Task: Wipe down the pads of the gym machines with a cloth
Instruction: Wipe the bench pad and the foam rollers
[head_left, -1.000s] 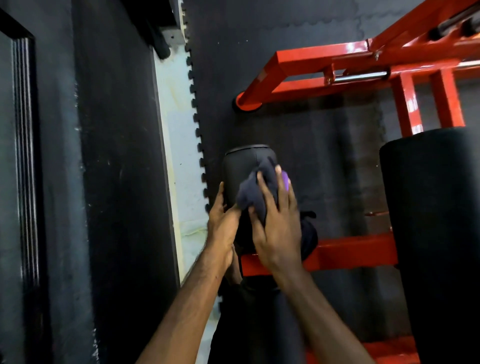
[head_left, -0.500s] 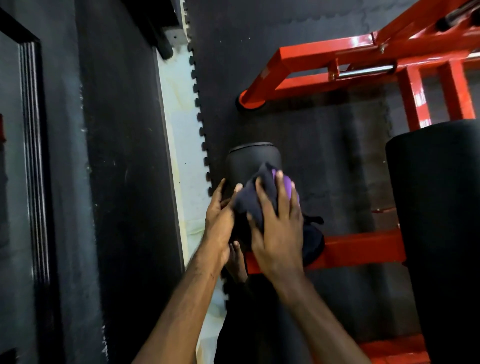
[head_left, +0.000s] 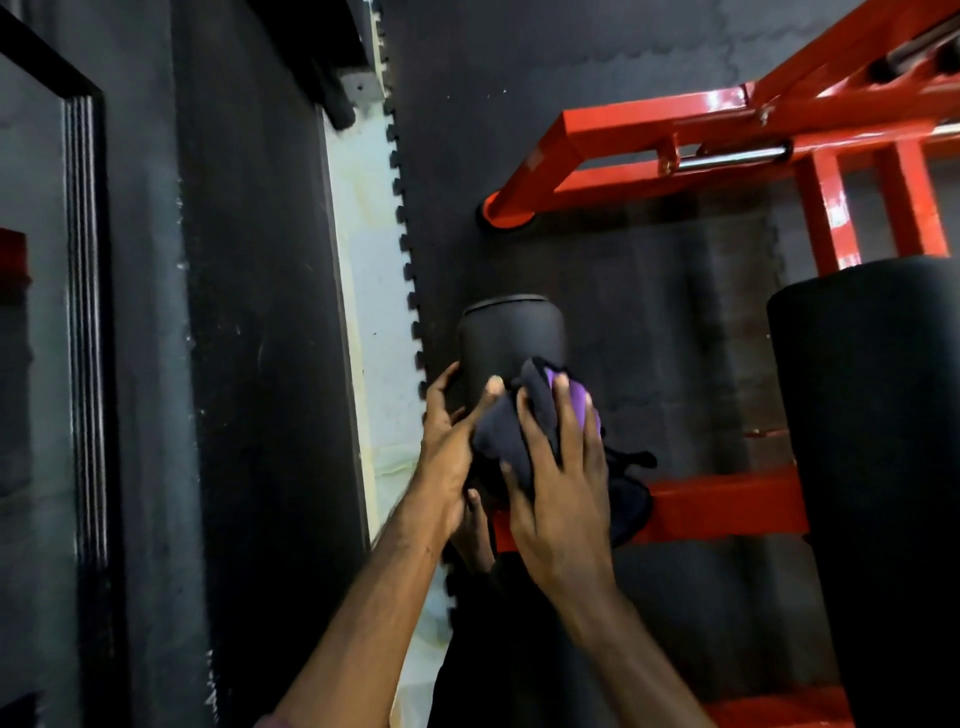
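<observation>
A: Roller pad (head_left: 511, 332): near end covered by the cloth (head_left: 506, 439) and both hands; only the far end shows.
B: Right hand (head_left: 558, 499)?
A: Palm unseen, flat over the cloth. The cloth's lower folds are lost in shadow against the red frame (head_left: 727, 501).
B: Left hand (head_left: 447, 447)?
A: Fingertips go behind the pad; whether they curl, can't tell.
B: Edges?
A: Large pad (head_left: 872, 467) cut off at right. Both forearms cut off at the bottom.
</observation>
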